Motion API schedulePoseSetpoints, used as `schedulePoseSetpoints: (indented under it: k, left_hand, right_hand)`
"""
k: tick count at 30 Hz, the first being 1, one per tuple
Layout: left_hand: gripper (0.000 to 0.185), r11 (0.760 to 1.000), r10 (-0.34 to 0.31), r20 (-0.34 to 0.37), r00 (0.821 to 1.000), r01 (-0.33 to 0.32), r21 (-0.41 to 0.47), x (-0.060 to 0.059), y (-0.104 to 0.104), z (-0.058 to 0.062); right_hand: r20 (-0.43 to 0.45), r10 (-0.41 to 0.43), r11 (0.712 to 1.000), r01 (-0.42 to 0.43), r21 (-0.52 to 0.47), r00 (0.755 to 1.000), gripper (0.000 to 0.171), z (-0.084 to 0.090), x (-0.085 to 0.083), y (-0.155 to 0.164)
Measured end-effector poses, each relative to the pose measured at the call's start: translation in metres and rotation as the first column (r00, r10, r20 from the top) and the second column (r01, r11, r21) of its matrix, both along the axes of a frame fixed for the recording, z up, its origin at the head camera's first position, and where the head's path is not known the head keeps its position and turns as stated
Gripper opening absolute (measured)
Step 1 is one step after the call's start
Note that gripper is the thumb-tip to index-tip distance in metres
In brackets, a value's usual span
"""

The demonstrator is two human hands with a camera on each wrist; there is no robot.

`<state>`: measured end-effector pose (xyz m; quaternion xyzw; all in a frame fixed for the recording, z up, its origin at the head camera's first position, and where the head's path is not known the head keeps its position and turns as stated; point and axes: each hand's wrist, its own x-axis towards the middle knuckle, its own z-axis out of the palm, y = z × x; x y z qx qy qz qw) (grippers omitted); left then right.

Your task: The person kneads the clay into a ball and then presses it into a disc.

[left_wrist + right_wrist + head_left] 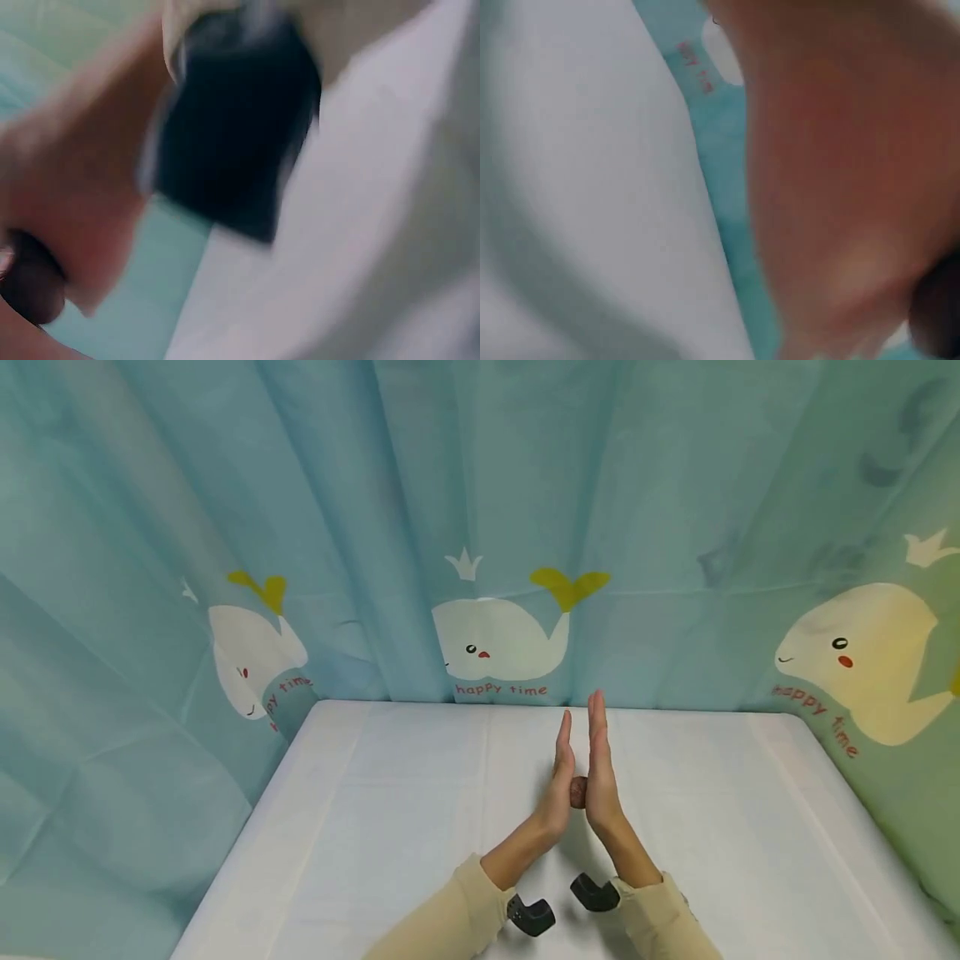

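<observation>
Above the white table [390,827], the left hand [558,785] and right hand [600,768] stand palm to palm, fingers straight and pressed together, pointing up. Between the palms sits a small brown ball [577,792], possibly clay; both wrist views are blurred.

— What carries everything here?
— A table [375,827] under a white cloth, creased in faint lines, set against a whale-print curtain [225,527].
— Anything lying directly on it?
— Nothing I can make out on the cloth.
</observation>
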<state>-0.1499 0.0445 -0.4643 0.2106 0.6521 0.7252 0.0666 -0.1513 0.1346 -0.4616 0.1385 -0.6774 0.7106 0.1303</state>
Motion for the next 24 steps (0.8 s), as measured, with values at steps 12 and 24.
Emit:
schedulePoseSetpoints:
  k: [12,24]
  left_hand:
    - [0.063,0.995,0.099,0.028,0.995,-0.099,-0.01,-0.019,-0.006,0.009]
    - [0.064,0.999,0.019,0.045,0.999,-0.02,0.038,0.001,-0.001,0.022]
  right_hand:
    - [0.045,0.056,0.998,-0.057,0.01,0.997,0.054,-0.009,0.024,-0.021]
    - [0.117,0.036,0.995,-0.025,-0.096,0.993,0.054,-0.015,-0.004,0.006]
